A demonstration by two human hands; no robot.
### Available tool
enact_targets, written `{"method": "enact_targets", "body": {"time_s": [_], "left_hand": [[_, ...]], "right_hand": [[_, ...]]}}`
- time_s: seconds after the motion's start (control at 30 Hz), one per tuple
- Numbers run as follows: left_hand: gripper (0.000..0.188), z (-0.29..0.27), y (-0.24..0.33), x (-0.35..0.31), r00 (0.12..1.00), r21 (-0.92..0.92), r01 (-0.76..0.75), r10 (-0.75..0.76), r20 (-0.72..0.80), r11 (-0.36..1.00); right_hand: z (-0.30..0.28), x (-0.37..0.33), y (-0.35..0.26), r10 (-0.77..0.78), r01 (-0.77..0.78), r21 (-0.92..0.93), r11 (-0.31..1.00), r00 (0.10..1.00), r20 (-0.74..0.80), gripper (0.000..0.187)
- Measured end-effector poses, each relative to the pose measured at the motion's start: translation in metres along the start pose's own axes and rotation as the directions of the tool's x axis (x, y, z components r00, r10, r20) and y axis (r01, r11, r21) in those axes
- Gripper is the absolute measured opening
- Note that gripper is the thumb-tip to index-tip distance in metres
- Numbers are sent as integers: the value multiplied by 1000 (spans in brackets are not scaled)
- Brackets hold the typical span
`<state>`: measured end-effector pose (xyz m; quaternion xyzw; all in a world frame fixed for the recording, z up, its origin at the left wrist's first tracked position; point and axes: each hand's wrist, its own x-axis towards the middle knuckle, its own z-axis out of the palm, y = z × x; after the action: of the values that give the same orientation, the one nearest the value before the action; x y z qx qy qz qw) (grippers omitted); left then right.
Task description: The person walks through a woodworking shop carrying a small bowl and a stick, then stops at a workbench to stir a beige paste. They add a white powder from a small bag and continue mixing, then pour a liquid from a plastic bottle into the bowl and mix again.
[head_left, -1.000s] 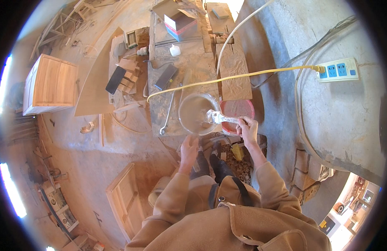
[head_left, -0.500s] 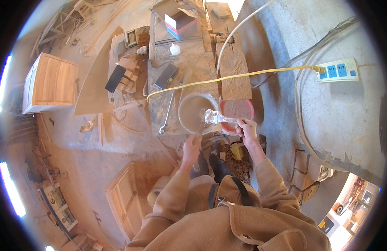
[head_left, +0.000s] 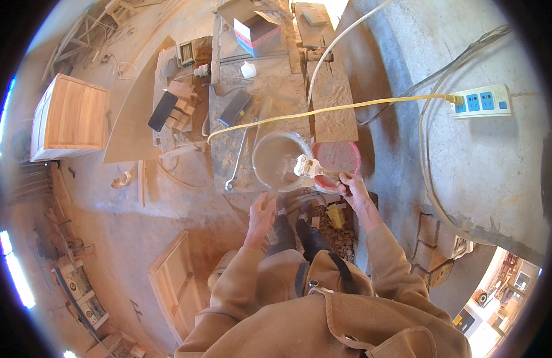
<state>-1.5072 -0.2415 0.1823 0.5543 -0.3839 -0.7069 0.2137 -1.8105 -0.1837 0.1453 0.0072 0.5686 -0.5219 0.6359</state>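
Observation:
My right hand (head_left: 353, 190) is closed round the handle of a short tool with a clump of white paste (head_left: 307, 167) on its head. That head hangs over the right side of a round, pale-rimmed bucket (head_left: 256, 162) with a dull brownish inside. Just below the bucket's near rim, my left hand (head_left: 263, 216) is closed on a thin flat tool, its pale end (head_left: 271, 236) showing under the palm. What kind of tool either hand holds I cannot make out. A red-rimmed bucket (head_left: 358, 156) stands right beside the pale one, partly behind the right hand's tool.
A wrench (head_left: 237, 158) and a dark oblong box (head_left: 235, 108) lie on the dusty bench (head_left: 276, 95). Across it runs a yellow cord (head_left: 323, 111) to a power strip (head_left: 481, 101) at right. A small white bottle (head_left: 248, 70) and an open carton (head_left: 258, 39) are farther back.
My left hand has drawn left and slightly nearer me, away from the bucket, with its flat tool. The right hand's pasted tool has shifted slightly right, still over the bucket.

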Motion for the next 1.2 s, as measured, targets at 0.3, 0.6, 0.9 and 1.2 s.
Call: {"method": "enact_targets", "body": {"time_s": [0.3, 0.6, 0.9, 1.2], "left_hand": [[22, 0, -7, 3, 996, 50, -43, 39, 74, 998], [32, 7, -17, 26, 997, 289, -70, 70, 12, 955], [24, 10, -9, 35, 993, 432, -89, 112, -28, 898], [36, 6, -12, 31, 993, 601, -33, 95, -71, 799]], "right_hand": [[1, 9, 6, 22, -22, -17, 1000, 1000, 7, 16], [1, 6, 6, 82, -79, 76, 994, 996, -37, 16], [3, 3, 16, -9, 21, 92, 996, 992, -128, 17], [16, -13, 0, -145, 143, -28, 989, 964, -221, 19]]}}
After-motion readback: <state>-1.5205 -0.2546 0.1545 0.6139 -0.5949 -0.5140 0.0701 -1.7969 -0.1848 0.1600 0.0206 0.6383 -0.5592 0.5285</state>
